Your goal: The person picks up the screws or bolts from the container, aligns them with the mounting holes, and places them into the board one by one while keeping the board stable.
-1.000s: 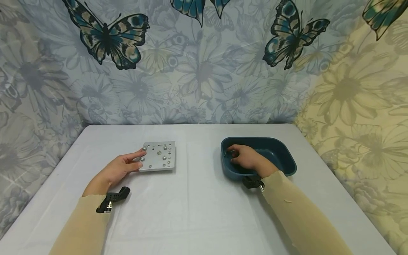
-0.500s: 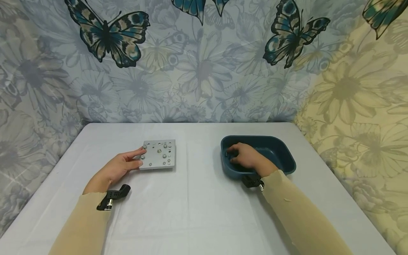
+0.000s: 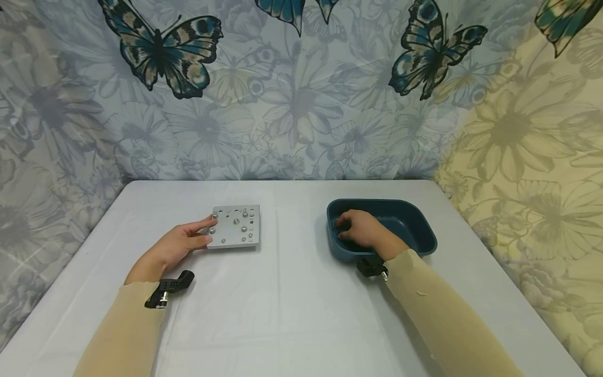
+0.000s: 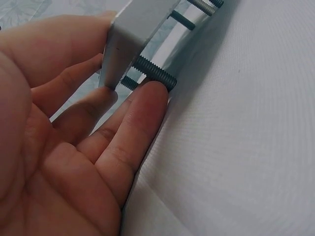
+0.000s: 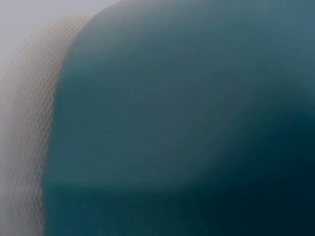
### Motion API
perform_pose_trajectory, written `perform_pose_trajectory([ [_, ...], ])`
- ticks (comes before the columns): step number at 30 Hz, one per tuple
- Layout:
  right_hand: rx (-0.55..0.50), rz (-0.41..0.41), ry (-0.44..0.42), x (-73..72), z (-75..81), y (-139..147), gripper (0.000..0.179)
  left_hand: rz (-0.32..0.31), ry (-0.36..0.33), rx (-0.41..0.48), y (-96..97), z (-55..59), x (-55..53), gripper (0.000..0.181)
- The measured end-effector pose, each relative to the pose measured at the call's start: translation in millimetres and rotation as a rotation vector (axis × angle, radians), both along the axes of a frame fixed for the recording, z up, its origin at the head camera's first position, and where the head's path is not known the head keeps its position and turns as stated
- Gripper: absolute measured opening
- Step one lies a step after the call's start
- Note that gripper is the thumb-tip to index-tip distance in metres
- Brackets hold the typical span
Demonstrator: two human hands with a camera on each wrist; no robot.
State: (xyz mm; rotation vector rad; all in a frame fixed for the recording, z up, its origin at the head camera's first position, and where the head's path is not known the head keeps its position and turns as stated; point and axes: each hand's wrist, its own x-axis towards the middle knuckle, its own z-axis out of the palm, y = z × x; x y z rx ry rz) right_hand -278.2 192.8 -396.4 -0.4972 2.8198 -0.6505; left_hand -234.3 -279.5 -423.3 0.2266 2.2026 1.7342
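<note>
My left hand (image 3: 176, 247) grips the left edge of a silver metal plate (image 3: 229, 234), with fingertips on its top left part and thumb at the lower left. Screw heads and small holes dot the plate's top face. Close up in the left wrist view, threaded screws (image 4: 156, 72) stick out of the underside of the plate (image 4: 142, 22), one right beside a fingertip. On the right, my right hand (image 3: 363, 230) reaches into a dark blue tray (image 3: 414, 220), fingers bent down near its left wall. I cannot tell whether those fingertips pinch anything.
A white cloth covers the table (image 3: 278, 303); its back edge meets a flower-and-butterfly patterned backdrop (image 3: 301, 104). The wall of the tray (image 5: 138, 123) fills most of the right wrist view and hides the right hand there.
The right fingertips shift slightly inside the tray. My left hand stays on the plate, and the whole head view moves a little upward.
</note>
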Motion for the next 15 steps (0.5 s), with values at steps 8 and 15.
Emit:
perform_pose_trajectory([
  [8,0.051,0.022,0.067,-1.3,1.2,-1.8,0.022,0.004,0.008,-0.010,0.8,2.6,0.3,0.061],
  [15,0.062,0.002,0.067,-0.3,4.0,0.2,0.021,0.011,-0.001,0.003,-0.9,-4.3,-1.6,0.064],
])
